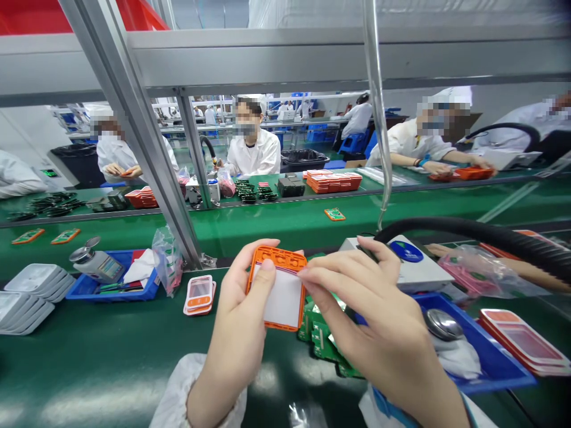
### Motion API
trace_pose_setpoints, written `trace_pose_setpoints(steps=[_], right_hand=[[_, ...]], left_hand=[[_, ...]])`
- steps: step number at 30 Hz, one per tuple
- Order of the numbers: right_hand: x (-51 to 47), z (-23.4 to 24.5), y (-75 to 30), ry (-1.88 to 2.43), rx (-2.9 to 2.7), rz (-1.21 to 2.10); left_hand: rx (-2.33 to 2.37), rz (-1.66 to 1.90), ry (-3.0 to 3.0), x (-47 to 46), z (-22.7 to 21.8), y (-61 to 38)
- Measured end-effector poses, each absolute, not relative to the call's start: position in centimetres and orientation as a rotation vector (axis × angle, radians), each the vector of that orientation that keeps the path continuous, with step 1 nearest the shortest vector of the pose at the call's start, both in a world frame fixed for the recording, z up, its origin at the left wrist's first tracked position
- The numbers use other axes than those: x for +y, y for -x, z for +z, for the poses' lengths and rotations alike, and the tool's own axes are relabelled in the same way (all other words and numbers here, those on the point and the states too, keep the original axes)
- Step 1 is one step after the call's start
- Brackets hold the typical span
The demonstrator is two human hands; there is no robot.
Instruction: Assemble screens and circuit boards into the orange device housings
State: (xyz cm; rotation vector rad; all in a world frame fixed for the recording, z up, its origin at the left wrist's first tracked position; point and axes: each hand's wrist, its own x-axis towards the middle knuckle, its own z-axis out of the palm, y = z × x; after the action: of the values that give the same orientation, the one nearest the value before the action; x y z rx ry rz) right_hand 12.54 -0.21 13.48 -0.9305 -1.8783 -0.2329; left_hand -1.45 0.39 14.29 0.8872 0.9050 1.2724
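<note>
My left hand [243,303] grips an orange plastic housing [280,257] by its left side, thumb across the front. A flat white panel [282,300] fills most of the housing, with a thin dark pink strip along its top. My right hand [370,315] has thumb and forefinger pinched together at the housing's upper right edge. Whatever those fingertips hold, if anything, is hidden. Below and behind my right hand lies a pile of green circuit boards [325,342]. To the left of my left hand, a small stack of orange-and-white housings [199,295] rests on the green bench.
At left stand stacked grey-white trays [35,279] and a blue bin [147,291] with a metal-topped bottle [96,261]. Another blue bin [504,374], orange housings [521,339] and a black hose [468,232] are at right. Beyond runs a green conveyor [276,229]; co-workers sit across it.
</note>
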Motion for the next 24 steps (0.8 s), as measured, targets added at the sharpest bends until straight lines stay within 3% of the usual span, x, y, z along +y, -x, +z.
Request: trace_pose_setpoints(steps=[24], right_hand=[[0.39, 13.56, -11.90, 0.858, -1.823, -0.321]], left_hand=[[0.985, 1.189, -1.049, 0.71, 14.13, 2.15]])
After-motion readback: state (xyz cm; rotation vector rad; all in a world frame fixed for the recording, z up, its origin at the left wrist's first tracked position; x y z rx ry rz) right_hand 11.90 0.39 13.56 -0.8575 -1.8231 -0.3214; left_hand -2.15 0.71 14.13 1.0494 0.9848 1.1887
